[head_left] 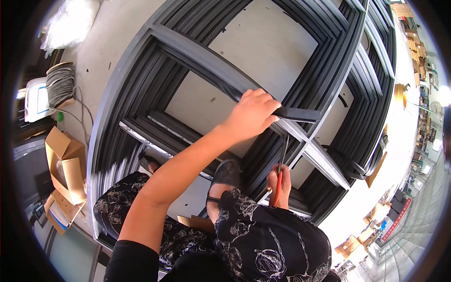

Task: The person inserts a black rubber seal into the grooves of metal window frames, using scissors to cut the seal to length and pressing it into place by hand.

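My left hand (pixel 256 110) is closed round a black strip (pixel 300 114), its fingers pressed down near a crossbar of a stacked grey and black frame (pixel 202 51). A flat end of the strip sticks out to the right of the fingers. Nearer to me and a little to the right, my right hand (pixel 283 181) grips a red-handled tool (pixel 277 189). Its long, thin dark blade (pixel 284 150) points up and away, below the strip's free end. I cannot make out whether the blade is single or double.
Several frames lie stacked around my legs, with my sandalled foot (pixel 226 173) inside an opening. A loop of black strip (pixel 359 175) hangs at the right. Left on the floor stand a cord spool (pixel 61 84) and an open cardboard box (pixel 68 164); clear plastic (pixel 70 23) lies farther off.
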### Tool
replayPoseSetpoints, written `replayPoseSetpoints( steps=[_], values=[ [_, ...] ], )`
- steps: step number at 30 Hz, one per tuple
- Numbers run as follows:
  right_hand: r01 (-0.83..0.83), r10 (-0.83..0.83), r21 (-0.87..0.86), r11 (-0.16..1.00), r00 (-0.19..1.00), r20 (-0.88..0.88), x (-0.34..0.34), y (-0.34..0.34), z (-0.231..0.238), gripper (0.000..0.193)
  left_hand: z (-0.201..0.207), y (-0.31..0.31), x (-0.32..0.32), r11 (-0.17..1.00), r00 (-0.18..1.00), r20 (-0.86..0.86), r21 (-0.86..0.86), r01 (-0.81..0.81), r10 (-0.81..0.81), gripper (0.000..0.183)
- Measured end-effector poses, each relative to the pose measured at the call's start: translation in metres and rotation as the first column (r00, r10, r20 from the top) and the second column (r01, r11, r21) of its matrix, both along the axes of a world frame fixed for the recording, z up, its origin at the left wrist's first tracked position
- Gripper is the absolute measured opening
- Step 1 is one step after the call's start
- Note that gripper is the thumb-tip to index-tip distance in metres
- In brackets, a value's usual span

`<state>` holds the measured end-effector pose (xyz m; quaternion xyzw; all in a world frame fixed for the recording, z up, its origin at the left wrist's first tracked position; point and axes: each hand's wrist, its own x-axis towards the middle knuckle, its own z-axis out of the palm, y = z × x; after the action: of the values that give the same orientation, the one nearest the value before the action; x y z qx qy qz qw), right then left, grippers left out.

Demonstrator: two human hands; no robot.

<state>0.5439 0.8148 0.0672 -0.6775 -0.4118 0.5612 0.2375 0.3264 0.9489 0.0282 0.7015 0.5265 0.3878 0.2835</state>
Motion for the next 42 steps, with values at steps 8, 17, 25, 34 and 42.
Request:
replayPoseSetpoints(
  steps=[8, 17, 25, 34, 42],
  values=[
    [-0.071, 0.071, 0.032, 0.997, 0.997, 0.012, -0.040, 0.049, -0.013, 0.031, -0.006, -0.006, 0.001, 0.999, 0.999, -0.027, -0.036, 0.036, -0.037, 0.026],
    [-0.032, 0.029, 0.073, 0.997, 0.999, 0.041, -0.034, 0.042, -0.022, 0.043, -0.004, -0.008, 0.002, 0.997, 0.998, -0.042, -0.064, 0.037, -0.040, 0.027],
    [-0.050, 0.042, 0.089, 0.995, 0.995, 0.089, -0.040, 0.055, -0.015, 0.038, -0.007, -0.007, 0.002, 0.997, 0.999, -0.029, -0.069, 0.038, -0.040, 0.028],
    [0.013, -0.026, 0.104, 0.995, 0.992, 0.126, -0.040, 0.049, -0.019, 0.027, -0.005, -0.006, -0.001, 0.992, 0.995, -0.052, -0.099, 0.077, -0.082, 0.026],
    [0.036, -0.036, 0.009, 0.999, 0.998, -0.052, -0.046, 0.053, -0.016, 0.030, -0.008, -0.007, -0.004, 0.984, 0.992, -0.018, -0.127, 0.124, -0.127, 0.026]
  ],
)
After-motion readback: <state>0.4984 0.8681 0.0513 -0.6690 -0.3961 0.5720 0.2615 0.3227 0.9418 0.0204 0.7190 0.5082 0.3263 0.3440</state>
